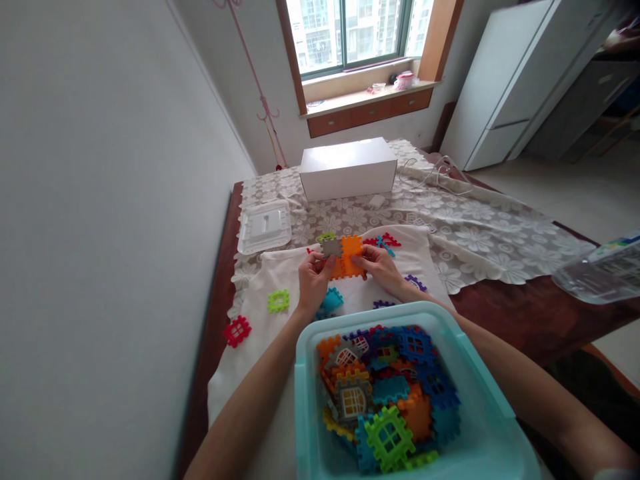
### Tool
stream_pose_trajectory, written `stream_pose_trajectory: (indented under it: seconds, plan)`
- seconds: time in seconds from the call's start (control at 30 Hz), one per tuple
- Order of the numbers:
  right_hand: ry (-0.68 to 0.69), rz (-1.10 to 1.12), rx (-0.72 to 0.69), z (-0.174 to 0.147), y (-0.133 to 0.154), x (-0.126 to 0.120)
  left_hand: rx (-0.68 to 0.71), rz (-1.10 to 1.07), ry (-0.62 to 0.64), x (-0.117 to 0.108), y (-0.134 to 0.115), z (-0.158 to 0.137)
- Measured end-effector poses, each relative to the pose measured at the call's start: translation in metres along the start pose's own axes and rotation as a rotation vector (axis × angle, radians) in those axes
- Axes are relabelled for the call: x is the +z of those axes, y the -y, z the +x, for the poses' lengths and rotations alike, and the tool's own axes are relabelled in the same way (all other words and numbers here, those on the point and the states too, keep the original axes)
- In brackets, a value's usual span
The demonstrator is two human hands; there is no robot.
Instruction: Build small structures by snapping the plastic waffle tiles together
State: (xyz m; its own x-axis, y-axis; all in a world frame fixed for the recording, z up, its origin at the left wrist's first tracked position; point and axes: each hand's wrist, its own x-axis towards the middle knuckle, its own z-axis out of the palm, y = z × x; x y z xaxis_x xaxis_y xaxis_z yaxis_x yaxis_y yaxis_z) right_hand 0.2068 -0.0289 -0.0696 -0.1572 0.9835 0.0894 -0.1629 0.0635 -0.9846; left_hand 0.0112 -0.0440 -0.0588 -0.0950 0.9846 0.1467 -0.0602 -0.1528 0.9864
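Note:
Both hands hold a flat panel of joined interlocking plastic tiles, tilted up above a white cloth. Its top left tile is a grey tile (pixel 331 249); the others are orange tiles (pixel 352 247). My left hand (pixel 315 275) pinches the panel's left side, thumb on the front. My right hand (pixel 378 263) grips the right edge, fingers partly behind it. A lime green tile (pixel 327 237) shows just behind the panel. Below it on the cloth lies a blue tile (pixel 332 301). Red and blue pieces (pixel 384 241) lie beyond my right hand.
A turquoise bin (pixel 480 393) full of coloured tiles stands close in front of me. On the cloth lie a lime green tile (pixel 279 301) and a red window tile (pixel 237 331). Farther back are a clear lid (pixel 265 227) and a white box (pixel 349 175). A wall borders the left.

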Motion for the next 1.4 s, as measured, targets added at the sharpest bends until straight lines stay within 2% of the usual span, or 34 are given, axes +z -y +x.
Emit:
stream_pose_trajectory:
  seconds: [0.3,0.73,1.13,1.33,1.4]
  plan:
    - [0.030,0.013,-0.001,-0.002,-0.002,-0.003,-0.009,0.017,0.113,-0.001,-0.003,-0.001]
    - [0.059,-0.042,0.018,-0.002,0.000,-0.004,-0.104,-0.032,0.098,-0.001,-0.001,0.000]
    - [0.036,-0.041,-0.010,-0.001,-0.006,-0.007,-0.122,-0.010,0.143,-0.003,0.001,0.000]
    - [0.092,-0.181,-0.042,0.006,0.004,-0.016,-0.091,-0.100,0.098,0.000,0.003,0.002]
    - [0.037,-0.303,-0.103,0.012,0.011,-0.029,-0.100,-0.146,0.052,0.000,0.005,0.003]
